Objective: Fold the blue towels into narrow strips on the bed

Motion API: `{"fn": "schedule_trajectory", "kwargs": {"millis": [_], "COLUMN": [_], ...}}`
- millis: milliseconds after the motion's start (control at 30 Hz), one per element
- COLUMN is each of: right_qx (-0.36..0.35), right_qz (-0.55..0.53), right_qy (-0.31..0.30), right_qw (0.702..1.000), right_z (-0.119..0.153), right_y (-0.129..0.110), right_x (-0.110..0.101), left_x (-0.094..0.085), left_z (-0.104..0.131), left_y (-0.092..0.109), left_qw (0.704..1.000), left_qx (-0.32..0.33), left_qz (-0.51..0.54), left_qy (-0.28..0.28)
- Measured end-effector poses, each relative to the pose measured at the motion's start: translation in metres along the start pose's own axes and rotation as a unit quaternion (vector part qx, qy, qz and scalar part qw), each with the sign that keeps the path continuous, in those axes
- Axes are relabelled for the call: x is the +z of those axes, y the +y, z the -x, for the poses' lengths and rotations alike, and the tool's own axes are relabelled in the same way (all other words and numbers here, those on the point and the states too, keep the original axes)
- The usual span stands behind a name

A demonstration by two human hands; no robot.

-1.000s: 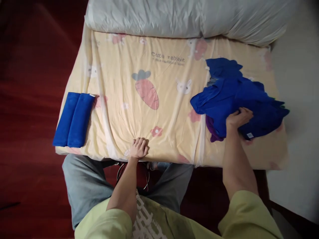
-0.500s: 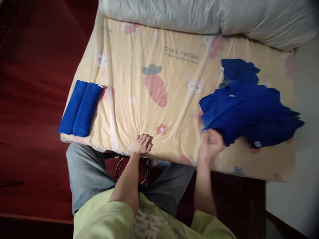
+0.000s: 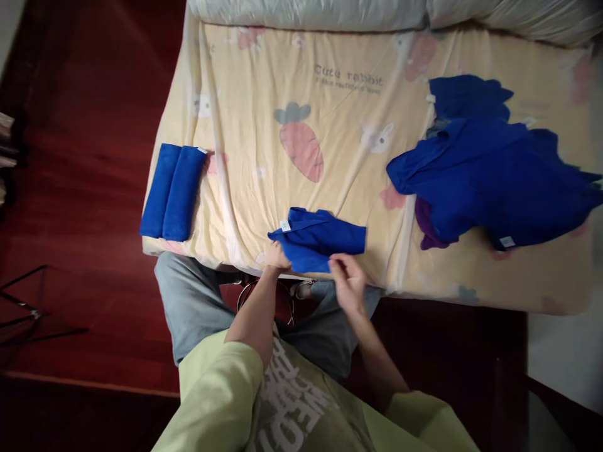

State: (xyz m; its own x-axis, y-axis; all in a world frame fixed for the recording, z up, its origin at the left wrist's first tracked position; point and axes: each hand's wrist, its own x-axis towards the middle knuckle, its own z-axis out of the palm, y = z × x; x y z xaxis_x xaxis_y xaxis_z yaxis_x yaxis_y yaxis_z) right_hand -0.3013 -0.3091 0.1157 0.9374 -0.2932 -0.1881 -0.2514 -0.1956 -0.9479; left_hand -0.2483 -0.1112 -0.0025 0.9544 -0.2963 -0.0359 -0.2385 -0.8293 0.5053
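A small blue cloth [image 3: 325, 235] with a white tag lies partly spread at the bed's front edge. My left hand [image 3: 277, 255] is at its left edge; the cloth covers part of the fingers, so their grip cannot be made out. At the cloth's lower right, my right hand [image 3: 349, 280] pinches the edge between thumb and fingers. Farther right lies a loose heap of blue cloths [image 3: 494, 176], with a purple cloth [image 3: 431, 226] showing beneath. Two blue rolled cloths [image 3: 172, 191] rest side by side at the bed's left end.
The bed has a yellow sheet [image 3: 254, 125] printed with carrots and rabbits. A pale grey quilt [image 3: 306, 14] runs along its far side. A thin black stand [image 3: 32, 314] is on the dark red floor [image 3: 94, 251] at left. My knees are against the front edge.
My right hand has moved left from the heap, bringing one blue cloth in front of me. More of the purple cloth shows now. The cloth now partly covers my left hand. The view has shifted slightly.
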Motion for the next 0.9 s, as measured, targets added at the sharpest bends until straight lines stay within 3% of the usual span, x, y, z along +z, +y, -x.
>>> {"fn": "schedule_trajectory", "kwargs": {"millis": [100, 167, 233, 333, 433, 533, 600, 667, 733, 800, 900], "right_qx": [-0.057, -0.092, -0.11, -0.089, -0.036, -0.01, -0.018, -0.044, -0.087, -0.135, -0.174], "right_qz": [-0.026, -0.057, -0.087, -0.118, -0.122, -0.095, -0.086, -0.076, -0.051, -0.031, -0.054], "right_qy": [0.121, 0.178, 0.213, 0.214, 0.128, -0.064, -0.206, -0.311, -0.361, -0.358, -0.303], "right_qw": [0.991, 0.978, 0.967, 0.966, 0.984, 0.993, 0.975, 0.946, 0.927, 0.923, 0.935], "right_z": [-0.018, -0.012, 0.007, 0.052, 0.104, 0.154, 0.181, 0.198, 0.207, 0.209, 0.205], "right_y": [-0.025, -0.038, -0.043, -0.035, -0.024, -0.03, -0.043, -0.057, -0.071, -0.085, -0.107], "right_x": [-0.034, -0.044, -0.043, -0.02, 0.021, 0.062, 0.083, 0.099, 0.111, 0.117, 0.116], "left_x": [-0.009, -0.022, -0.038, -0.066, -0.095, -0.132, -0.158, -0.181, -0.197, -0.208, -0.224], "left_z": [-0.004, 0.003, 0.027, 0.095, 0.183, 0.256, 0.284, 0.295, 0.293, 0.284, 0.265], "left_y": [0.006, 0.008, 0.007, -0.001, -0.011, -0.009, -0.001, 0.008, 0.015, 0.02, 0.027], "left_qw": [1.0, 0.999, 0.996, 0.982, 0.968, 0.961, 0.96, 0.959, 0.955, 0.956, 0.965], "left_qx": [0.016, 0.014, 0.006, 0.017, -0.008, -0.046, -0.021, 0.027, 0.063, 0.065, 0.055], "left_qz": [0.001, 0.03, 0.087, 0.183, 0.249, 0.272, 0.277, 0.279, 0.285, 0.282, 0.253], "left_qy": [-0.002, -0.001, -0.01, -0.05, -0.04, 0.02, 0.047, 0.052, 0.046, 0.043, 0.041]}}
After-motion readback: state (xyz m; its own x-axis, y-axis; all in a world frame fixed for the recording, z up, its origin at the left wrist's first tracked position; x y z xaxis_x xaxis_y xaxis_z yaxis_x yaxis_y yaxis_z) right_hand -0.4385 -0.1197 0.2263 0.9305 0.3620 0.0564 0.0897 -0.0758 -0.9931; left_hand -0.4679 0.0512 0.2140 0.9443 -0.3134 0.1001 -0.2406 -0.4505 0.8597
